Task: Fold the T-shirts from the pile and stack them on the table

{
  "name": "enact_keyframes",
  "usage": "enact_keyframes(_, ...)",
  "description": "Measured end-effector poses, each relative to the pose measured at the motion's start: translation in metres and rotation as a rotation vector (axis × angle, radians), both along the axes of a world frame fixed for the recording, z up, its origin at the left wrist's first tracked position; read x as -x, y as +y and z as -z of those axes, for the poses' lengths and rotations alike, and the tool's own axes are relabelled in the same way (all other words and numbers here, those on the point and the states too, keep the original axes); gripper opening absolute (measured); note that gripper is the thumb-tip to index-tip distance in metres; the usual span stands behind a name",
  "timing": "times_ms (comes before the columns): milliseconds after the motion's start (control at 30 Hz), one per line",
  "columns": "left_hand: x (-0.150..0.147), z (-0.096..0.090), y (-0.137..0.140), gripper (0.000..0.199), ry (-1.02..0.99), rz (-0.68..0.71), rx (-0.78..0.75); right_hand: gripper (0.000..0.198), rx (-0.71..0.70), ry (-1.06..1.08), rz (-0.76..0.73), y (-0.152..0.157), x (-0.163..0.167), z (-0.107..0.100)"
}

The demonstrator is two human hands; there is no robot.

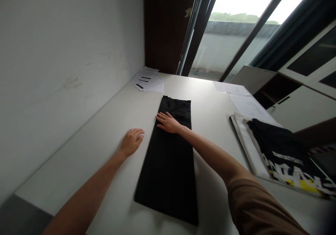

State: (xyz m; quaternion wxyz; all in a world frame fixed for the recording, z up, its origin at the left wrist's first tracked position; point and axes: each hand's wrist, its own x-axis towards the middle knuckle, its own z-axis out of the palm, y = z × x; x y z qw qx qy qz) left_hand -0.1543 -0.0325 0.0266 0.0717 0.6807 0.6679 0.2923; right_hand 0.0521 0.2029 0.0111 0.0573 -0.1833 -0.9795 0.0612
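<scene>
A long black folded garment (170,172) lies lengthwise on the white table (105,123); its exact kind is hard to make out. Near its far end the cloth looks creased and slightly shiny. My right hand (168,123) rests flat on the upper part of it, fingers spread, pressing against the cloth without gripping. To the left, my left hand (131,142) hovers at or on the tabletop, a little apart from the garment's edge. Its fingers are loosely bent and apart, with nothing in them.
Papers (149,81) lie at the far left corner by the wall, and more sheets (236,95) at the far right. On the right sits a pile of folded clothes (283,151), a black printed one on top. A wall (65,53) borders the table's left side.
</scene>
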Motion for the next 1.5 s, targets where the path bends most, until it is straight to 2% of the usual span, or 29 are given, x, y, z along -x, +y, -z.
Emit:
enact_keyframes(200, 0.001, 0.001, -0.002, 0.034, 0.039, 0.012, 0.01, 0.068, 0.049, -0.008, -0.103, -0.068, -0.026, -0.013)
enact_keyframes(367, 0.002, 0.005, -0.003, 0.036, 0.089, 0.017, -0.033, 0.073, 0.123, -0.004, -0.261, -0.138, -0.043, -0.028)
enact_keyframes(500, 0.002, 0.008, -0.003, 0.036, 0.091, 0.026, -0.043, 0.074, 0.174, 0.022, -0.326, -0.191, -0.05, -0.039)
enact_keyframes(733, -0.009, 0.0, -0.009, 0.037, 0.082, 0.118, -0.004, 0.067, 0.246, 0.07, -0.421, -0.268, -0.074, -0.049)
enact_keyframes(900, -0.026, -0.008, -0.017, 0.038, 0.121, 0.23, 0.072, 0.045, 0.315, 0.105, -0.515, -0.309, -0.102, -0.05)
enact_keyframes(967, -0.036, -0.013, -0.022, 0.039, 0.142, 0.273, 0.089, 0.046, 0.358, 0.113, -0.494, -0.31, -0.117, -0.051)
enact_keyframes(1033, -0.049, -0.018, -0.03, 0.04, 0.163, 0.321, 0.095, 0.049, 0.382, 0.121, -0.397, -0.3, -0.136, -0.052)
enact_keyframes(1167, -0.08, -0.029, -0.051, 0.045, 0.184, 0.47, 0.116, 0.054, 0.323, 0.144, -0.034, -0.263, -0.179, -0.049)
enact_keyframes(1233, -0.1, -0.036, -0.064, 0.049, 0.185, 0.573, 0.125, 0.059, 0.292, 0.126, 0.093, -0.247, -0.197, -0.044)
enact_keyframes(1367, -0.142, -0.046, -0.097, 0.059, 0.174, 0.779, 0.119, 0.066, 0.252, 0.061, 0.149, -0.227, -0.213, -0.03)
enact_keyframes(1500, -0.17, -0.044, -0.122, 0.063, 0.159, 0.999, 0.135, 0.065, 0.195, 0.022, 0.176, -0.204, -0.207, -0.02)
